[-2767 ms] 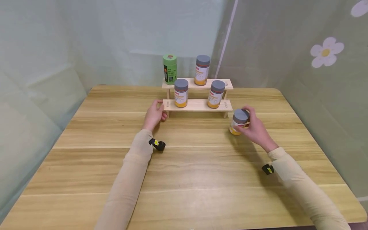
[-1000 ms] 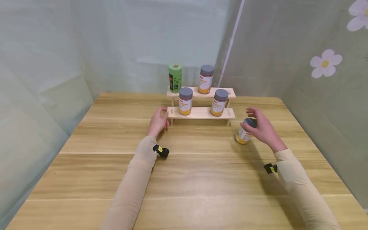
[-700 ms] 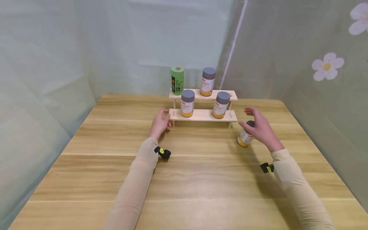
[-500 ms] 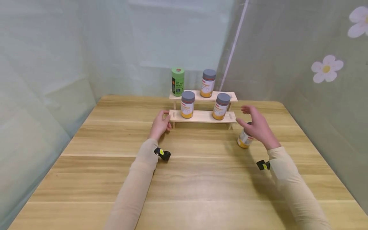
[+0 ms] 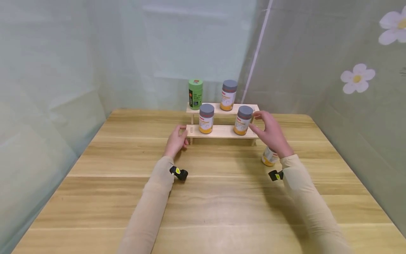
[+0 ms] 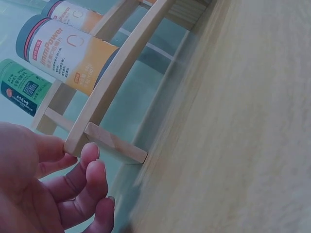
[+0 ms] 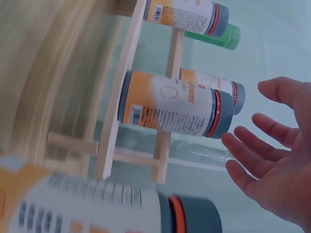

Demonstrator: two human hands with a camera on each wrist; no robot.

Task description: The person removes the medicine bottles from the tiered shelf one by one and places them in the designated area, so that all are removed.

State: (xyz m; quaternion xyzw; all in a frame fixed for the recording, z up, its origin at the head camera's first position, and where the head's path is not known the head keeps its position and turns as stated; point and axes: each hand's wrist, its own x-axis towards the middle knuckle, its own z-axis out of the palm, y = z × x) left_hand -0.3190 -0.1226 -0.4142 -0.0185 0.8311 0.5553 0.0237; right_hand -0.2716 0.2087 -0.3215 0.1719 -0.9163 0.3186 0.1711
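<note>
At the left end of a two-tier wooden display shelf [image 5: 222, 131], my left hand [image 5: 175, 141] pinches the lower board's corner between thumb and forefinger, seen in the left wrist view. My right hand [image 5: 271, 133], thumb and fingers spread, is beside the right-hand grey-lidded supplement jar [image 5: 242, 121] on the lower tier. In the right wrist view the fingertips are close to that jar's lid; whether they touch it I cannot tell. Another such jar [image 5: 206, 120] stands at the lower tier's left. A loose jar [image 5: 269, 157] on the table is partly hidden behind my right hand.
On the upper tier stand a green canister [image 5: 195, 94] at the left and a grey-lidded jar [image 5: 228, 95] towards the right. The wooden table [image 5: 203, 208] reaches back to a pale curtain [image 5: 196, 42], which also hangs along both sides.
My right hand has let go of the loose jar, which stays on the table, and has moved left to the lower-tier jar. My left hand keeps its hold on the shelf.
</note>
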